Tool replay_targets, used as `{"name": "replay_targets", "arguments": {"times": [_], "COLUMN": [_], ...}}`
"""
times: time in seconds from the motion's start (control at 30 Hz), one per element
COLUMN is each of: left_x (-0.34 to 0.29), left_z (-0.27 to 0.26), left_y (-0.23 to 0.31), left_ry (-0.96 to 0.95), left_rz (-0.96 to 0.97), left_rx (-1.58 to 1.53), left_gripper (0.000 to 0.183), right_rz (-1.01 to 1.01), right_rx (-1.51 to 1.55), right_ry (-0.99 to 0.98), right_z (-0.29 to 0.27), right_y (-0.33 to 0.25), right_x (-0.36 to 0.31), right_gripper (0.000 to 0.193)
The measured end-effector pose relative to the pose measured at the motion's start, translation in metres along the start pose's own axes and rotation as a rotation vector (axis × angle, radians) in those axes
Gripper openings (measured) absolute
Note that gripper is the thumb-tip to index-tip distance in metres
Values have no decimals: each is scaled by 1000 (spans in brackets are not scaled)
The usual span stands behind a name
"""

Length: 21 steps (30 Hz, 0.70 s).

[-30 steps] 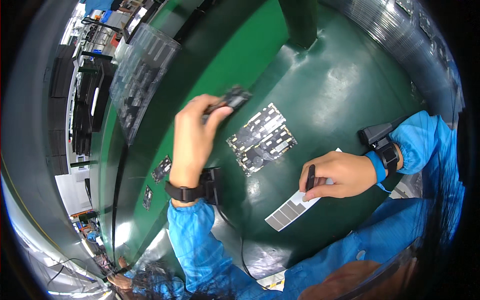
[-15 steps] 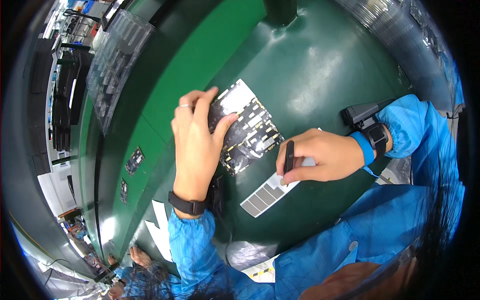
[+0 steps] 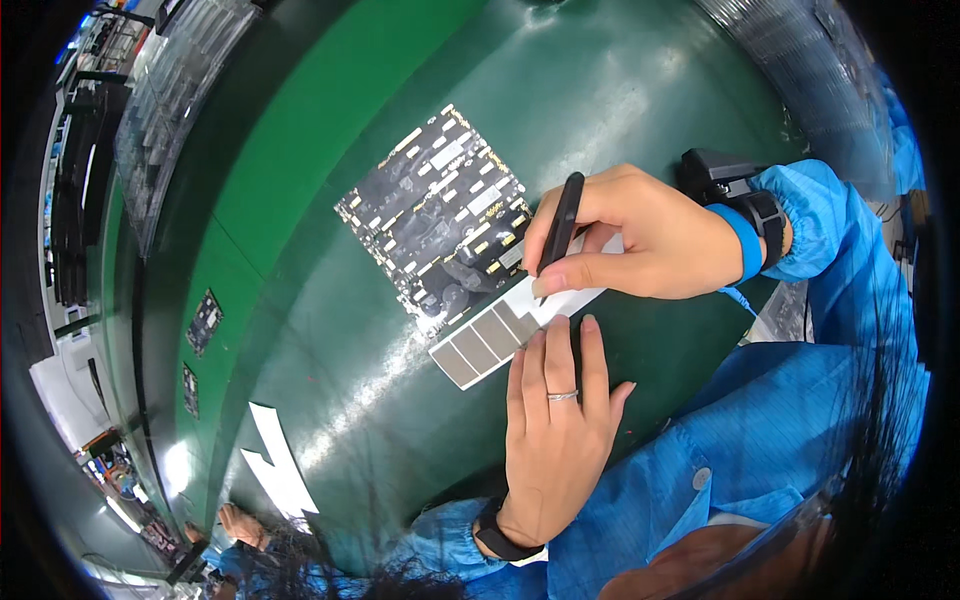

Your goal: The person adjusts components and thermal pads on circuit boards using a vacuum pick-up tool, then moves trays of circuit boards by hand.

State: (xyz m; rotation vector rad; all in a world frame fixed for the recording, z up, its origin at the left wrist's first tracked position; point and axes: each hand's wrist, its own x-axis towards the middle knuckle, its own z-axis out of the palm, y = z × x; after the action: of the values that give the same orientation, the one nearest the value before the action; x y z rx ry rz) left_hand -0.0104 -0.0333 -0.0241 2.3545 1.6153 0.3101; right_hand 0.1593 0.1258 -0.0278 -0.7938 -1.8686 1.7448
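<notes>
Black tweezers stand tilted in my right hand, pinched between thumb and fingers. Their tip meets a white strip of grey rectangular labels lying on the table. Part of the strip's right end is hidden under this hand. My left hand lies flat, fingers stretched out, its fingertips at the strip's near edge. Just beyond the strip rests a black panel of circuit boards with pale and gold-coloured parts, touched by neither hand in plain sight.
Two small circuit boards lie on the brighter green surface at left. White paper pieces are near the lower left. Clear plastic trays are stacked at far right, others at far left. Another person's hand shows lower left.
My left hand has left the circuit board panel and come down to the label strip's near edge. The white patch on the panel no longer shows. My right hand keeps the tweezers at the strip.
</notes>
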Motion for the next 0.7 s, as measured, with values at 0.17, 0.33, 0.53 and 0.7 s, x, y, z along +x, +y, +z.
{"name": "replay_targets", "arguments": {"times": [0.17, 0.33, 0.53, 0.7], "left_x": [3, 1, 2, 2], "left_z": [9, 9, 10, 10], "left_y": [-1, 10, 14, 15], "left_ry": [25, 37, 28, 11], "left_rz": [13, 29, 31, 32], "left_rx": [32, 41, 61, 71], "left_gripper": [73, 72, 72, 73], "right_rz": [-86, -128, -106, -191], "right_rx": [-185, -295, -285, -294], "right_ry": [-12, 22, -34, 20], "right_z": [6, 4, -2, 1], "right_y": [1, 5, 1, 9], "right_x": [8, 1, -4, -4], "right_gripper": [18, 20, 17, 19]}}
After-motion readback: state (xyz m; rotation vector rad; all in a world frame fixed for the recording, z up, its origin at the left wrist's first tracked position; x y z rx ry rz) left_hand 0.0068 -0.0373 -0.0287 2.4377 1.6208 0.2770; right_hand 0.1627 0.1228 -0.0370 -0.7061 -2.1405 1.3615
